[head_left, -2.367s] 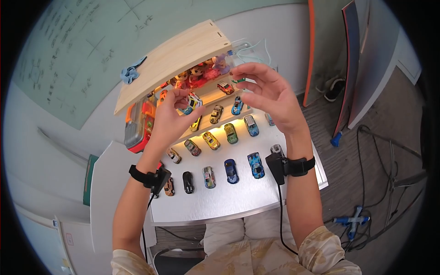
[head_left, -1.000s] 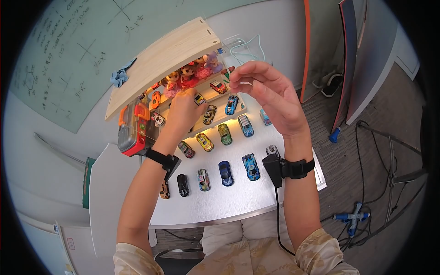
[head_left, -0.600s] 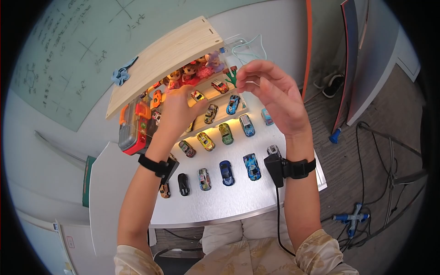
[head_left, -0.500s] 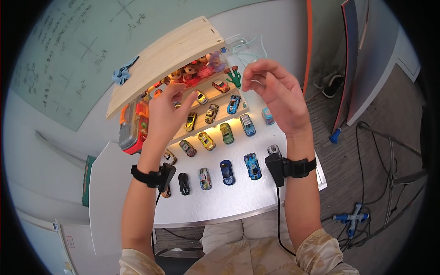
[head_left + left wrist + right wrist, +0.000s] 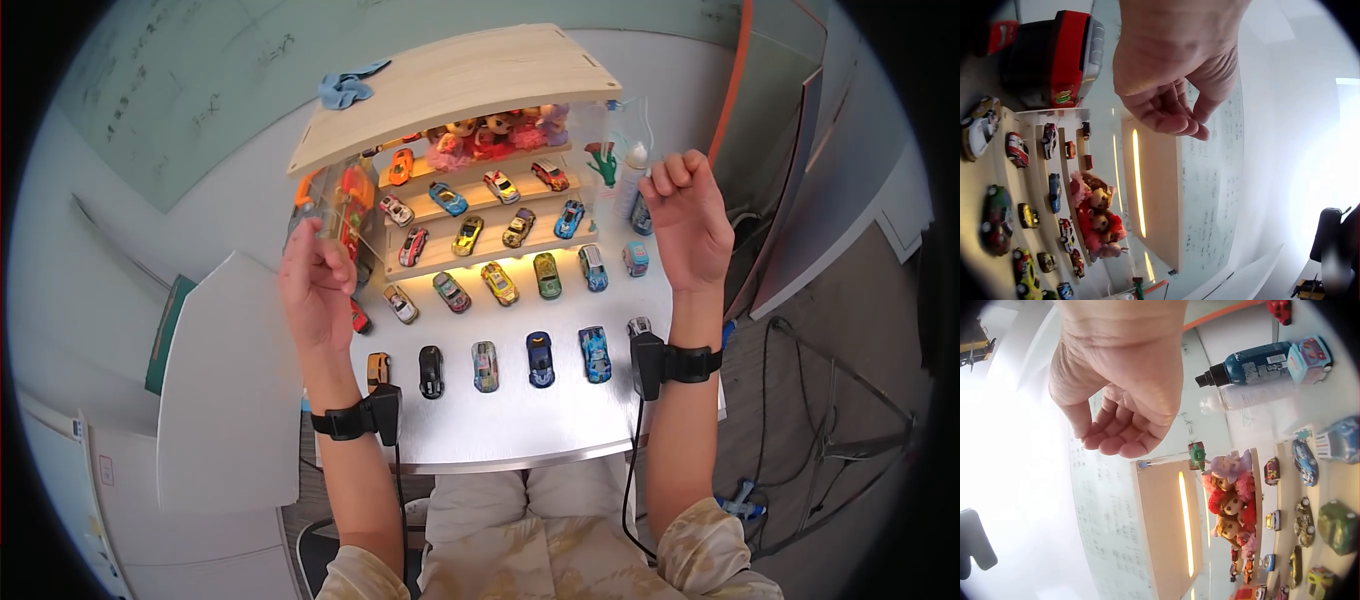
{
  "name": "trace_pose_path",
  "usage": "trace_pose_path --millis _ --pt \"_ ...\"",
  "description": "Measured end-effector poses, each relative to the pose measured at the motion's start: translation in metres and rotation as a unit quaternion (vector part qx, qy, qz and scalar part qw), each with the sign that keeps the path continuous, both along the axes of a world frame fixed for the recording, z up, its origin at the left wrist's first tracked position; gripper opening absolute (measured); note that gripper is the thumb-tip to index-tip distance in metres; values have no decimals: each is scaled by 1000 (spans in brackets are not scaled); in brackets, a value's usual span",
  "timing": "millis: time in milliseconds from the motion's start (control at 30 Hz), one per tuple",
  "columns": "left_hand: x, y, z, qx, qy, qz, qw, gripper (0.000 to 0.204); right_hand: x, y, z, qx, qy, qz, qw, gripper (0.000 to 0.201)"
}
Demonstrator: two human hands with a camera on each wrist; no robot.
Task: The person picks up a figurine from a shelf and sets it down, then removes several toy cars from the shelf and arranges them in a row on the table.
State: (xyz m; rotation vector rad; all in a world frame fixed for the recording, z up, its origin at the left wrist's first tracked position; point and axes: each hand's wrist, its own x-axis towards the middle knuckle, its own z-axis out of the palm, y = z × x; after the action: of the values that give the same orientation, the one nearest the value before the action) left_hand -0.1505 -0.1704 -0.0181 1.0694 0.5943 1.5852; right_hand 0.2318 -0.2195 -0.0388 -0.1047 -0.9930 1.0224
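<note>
In the head view the left hand is raised at the shelf's left side, beside the toolbox, fingers loosely curled and holding nothing. The right hand, also empty with loosely bent fingers, is raised near a clear bottle. Between the hands, toy cars such as a yellow one stand on the steps of a lit wooden shelf. Dolls sit behind them. Both wrist views show the left hand and right hand touching no object.
More cars, including a dark blue one, stand in rows on the silver table. A blue cloth lies on the shelf's wooden top. A dark teal bottle is beside the clear one. Cables lie on the floor at right.
The hands have moved apart, the left away from the shelf's cars to its left side, the right outward. The head view has shifted, revealing more shelf cars and the bottles.
</note>
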Motion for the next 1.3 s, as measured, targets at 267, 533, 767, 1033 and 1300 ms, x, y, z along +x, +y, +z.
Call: trace_pose_path --millis 267,533,767,1033,1300 --pt "2 17 -19 18 -84 -89 992 26 -12 5 -3 -35 -73 -14 997 18" --pt "-5 8 -30 18 -172 -194 966 38 -16 4 -2 -31 -88 18 995 20" --pt "-21 12 -31 51 -256 -263 929 43 -22 4 -1 -47 -94 27 994 26" --pt "-43 19 -34 79 -340 -318 882 49 -25 5 0 -44 -86 43 994 31" --pt "-55 20 -38 74 -379 -293 875 44 -29 4 1 -48 -83 49 994 28"
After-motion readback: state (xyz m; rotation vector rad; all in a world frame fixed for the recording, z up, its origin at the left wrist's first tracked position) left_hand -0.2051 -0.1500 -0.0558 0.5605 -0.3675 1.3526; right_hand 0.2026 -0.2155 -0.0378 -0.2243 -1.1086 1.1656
